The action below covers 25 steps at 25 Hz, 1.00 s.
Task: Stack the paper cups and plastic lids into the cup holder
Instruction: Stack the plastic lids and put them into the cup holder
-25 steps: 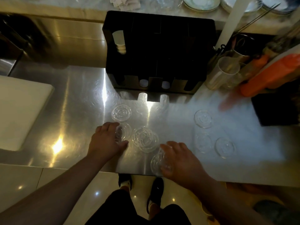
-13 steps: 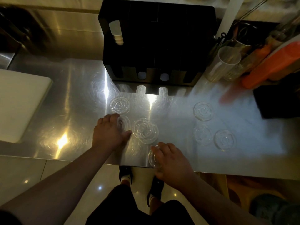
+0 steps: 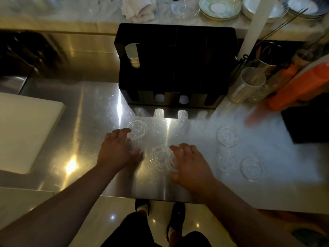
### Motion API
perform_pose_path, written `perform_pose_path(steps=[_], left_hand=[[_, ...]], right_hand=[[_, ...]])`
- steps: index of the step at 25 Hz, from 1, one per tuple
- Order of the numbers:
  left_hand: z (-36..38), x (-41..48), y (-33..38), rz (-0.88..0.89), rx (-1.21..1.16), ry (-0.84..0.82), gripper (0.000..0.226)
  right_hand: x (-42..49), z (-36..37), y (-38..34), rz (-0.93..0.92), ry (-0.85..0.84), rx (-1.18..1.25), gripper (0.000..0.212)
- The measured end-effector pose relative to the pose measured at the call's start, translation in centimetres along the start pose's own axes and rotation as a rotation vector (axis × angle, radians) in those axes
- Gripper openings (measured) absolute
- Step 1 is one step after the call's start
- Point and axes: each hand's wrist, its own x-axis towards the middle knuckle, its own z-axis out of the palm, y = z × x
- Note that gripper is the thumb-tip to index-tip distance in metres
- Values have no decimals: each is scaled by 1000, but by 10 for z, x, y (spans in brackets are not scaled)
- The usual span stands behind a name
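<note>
The black cup holder [image 3: 176, 65] stands at the back of the steel counter [image 3: 85, 132]. Paper cups [image 3: 133, 54] show through its side slot, and white cup ends [image 3: 159, 98] show in its front openings. Several clear plastic lids lie flat on the counter: one [image 3: 138, 128] near the holder and three at the right [image 3: 227, 136], [image 3: 227, 162], [image 3: 252, 168]. My left hand [image 3: 115, 152] covers a lid [image 3: 131, 143], thumb and fingers around its rim. My right hand [image 3: 192, 166] grips a lid lying against the middle lid stack [image 3: 161, 156].
A white cutting board [image 3: 26, 131] lies at the left. At the right stand a glass jug [image 3: 249, 84], orange bottles [image 3: 299, 86] and a black block [image 3: 306, 122]. Plates [image 3: 220, 6] and a cloth [image 3: 138, 9] sit on the back ledge. The counter's front edge runs just under my wrists.
My right hand has carried its lid from the counter's front edge up to the middle lid stack. My left hand has stayed on its lid.
</note>
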Motion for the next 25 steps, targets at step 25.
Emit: perform_pose_path(steps=[25], left_hand=[[-12,77,-6,234,105,-208,85]], right_hand=[[47,25,-21,138,45,14,87]])
